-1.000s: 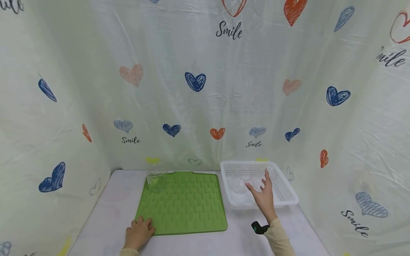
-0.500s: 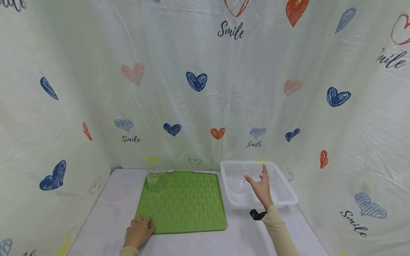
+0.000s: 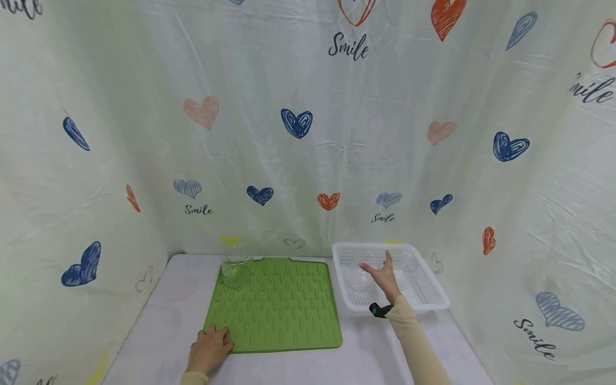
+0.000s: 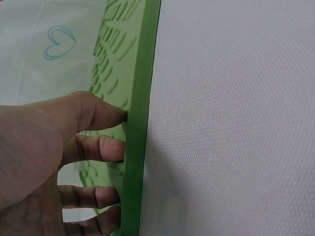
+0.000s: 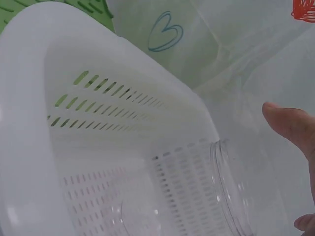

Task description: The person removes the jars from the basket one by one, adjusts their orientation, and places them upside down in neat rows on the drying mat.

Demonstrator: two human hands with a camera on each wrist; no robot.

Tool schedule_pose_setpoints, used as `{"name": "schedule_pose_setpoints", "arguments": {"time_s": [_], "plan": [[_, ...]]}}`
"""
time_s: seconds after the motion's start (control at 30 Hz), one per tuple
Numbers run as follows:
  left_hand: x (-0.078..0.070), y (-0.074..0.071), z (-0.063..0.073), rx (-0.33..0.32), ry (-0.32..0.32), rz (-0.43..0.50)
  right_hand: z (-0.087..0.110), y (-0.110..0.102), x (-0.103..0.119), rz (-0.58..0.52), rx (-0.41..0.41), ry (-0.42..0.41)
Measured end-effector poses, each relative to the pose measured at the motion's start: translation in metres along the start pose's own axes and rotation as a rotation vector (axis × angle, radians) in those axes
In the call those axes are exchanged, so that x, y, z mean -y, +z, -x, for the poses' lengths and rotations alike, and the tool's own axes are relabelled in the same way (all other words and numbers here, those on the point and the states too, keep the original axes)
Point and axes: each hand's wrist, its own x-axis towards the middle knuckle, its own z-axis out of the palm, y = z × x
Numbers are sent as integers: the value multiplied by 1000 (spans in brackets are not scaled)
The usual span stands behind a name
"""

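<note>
At the near left corner of a green ridged mat (image 3: 284,305), my left hand (image 3: 209,350) rests its thumb and fingertips on the mat, close to the edge. My right hand (image 3: 383,275) hovers over a white perforated plastic basket (image 3: 433,289), thumb and fingers spread apart with nothing between them. Inside the basket are clear see-through vessels; the ringed rim of one clear vessel (image 5: 226,187) shows close to the right thumb (image 5: 290,123) in the right wrist view. A rounded clear vessel (image 3: 236,272) stands at the back left of the mat.
A white cloth (image 3: 154,326) covers the table. Behind it and at both sides hangs a pale curtain (image 3: 346,160) printed with hearts and lettering. A black strap-mounted device (image 3: 380,310) sits at the right wrist.
My right hand has shifted to the left over the basket, its fingers still spread. My left hand stays at the mat's corner, and the mat and basket keep their places.
</note>
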Motion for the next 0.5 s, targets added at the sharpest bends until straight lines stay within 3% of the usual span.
{"name": "schedule_pose_setpoints", "arguments": {"time_s": [0.13, 0.5], "plan": [[0, -1, 0, -6, 4, 3, -7, 4, -4, -30, 38, 26], [0, -1, 0, -5, 5, 4, -19, 13, -18, -58, 45, 36]]}}
